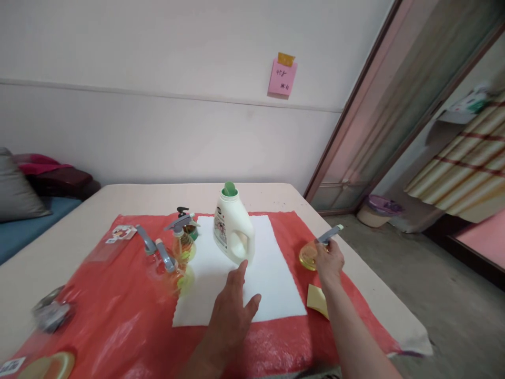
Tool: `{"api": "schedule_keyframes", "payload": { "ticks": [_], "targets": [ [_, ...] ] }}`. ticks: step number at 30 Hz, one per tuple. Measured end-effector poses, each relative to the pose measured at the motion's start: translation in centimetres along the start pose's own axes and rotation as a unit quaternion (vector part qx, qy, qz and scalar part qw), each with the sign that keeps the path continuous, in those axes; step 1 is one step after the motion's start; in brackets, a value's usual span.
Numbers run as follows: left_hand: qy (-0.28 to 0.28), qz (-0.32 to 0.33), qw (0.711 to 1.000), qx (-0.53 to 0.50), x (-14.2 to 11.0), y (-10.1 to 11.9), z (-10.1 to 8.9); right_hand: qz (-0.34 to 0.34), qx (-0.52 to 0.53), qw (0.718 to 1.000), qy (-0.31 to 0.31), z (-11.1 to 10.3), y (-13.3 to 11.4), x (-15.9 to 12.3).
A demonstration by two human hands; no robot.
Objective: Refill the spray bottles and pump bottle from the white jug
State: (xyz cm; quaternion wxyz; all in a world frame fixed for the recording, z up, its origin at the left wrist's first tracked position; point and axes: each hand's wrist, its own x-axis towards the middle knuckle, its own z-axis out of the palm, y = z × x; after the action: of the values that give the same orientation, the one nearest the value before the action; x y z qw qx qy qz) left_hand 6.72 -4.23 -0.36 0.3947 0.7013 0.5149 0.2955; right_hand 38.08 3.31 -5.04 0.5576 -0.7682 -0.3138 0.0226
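Right hand (331,258): wrapped around the upper part of the spray bottle (307,256), with fingers curled in below the grey trigger head (328,236); exact fingertip placement hidden.
Grip: keep firm but light; best judged secure just under the head, above the broad, smooth body.
Trigger head: keep fingers clear of the lever during handling; possible stray discharge if squeezed.
Bottle base: set flat and square on the red sheet (276,345); allow for creases and a slick-looking surface, with possible rocking or sliding.
Left hand (232,302): empty, fingers spread, back of hand uppermost, index fingertip very near the base of the white jug (232,223); cannot tell whether touching.
White jug: upright on the white mat (272,295), with green showing at the mouth; avoid knocking the base. Steady by the looped handle if needed; fill level not visible.
Yellow note (316,298): lying on the red sheet, nearer the viewer than the spray bottle; lift over rather than drag across.
Bottle location: right-hand part of the red sheet, beside the white mat and well apart from the jug; cannot tell whether resting or slightly raised.
Bottle appearance: squat, rounded, see-through, yellow at the bottom; grey head angled toward the right, with a pale tip.
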Motion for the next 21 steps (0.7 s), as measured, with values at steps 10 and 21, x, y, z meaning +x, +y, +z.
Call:
{"api": "schedule_keyframes", "payload": {
  "ticks": [10, 21],
  "targets": [
    [-0.027, 0.001, 0.998, 0.058, 0.1, -0.4, 0.1, -0.063, 0.018, 0.996, -0.062, 4.1, -2.7, 3.4],
    [0.0, 0.044, 0.99, 0.134, 0.7, -1.1, 0.5, -0.022, -0.092, 0.992, -0.086, 13.4, -5.4, 9.3]
  ]
}}
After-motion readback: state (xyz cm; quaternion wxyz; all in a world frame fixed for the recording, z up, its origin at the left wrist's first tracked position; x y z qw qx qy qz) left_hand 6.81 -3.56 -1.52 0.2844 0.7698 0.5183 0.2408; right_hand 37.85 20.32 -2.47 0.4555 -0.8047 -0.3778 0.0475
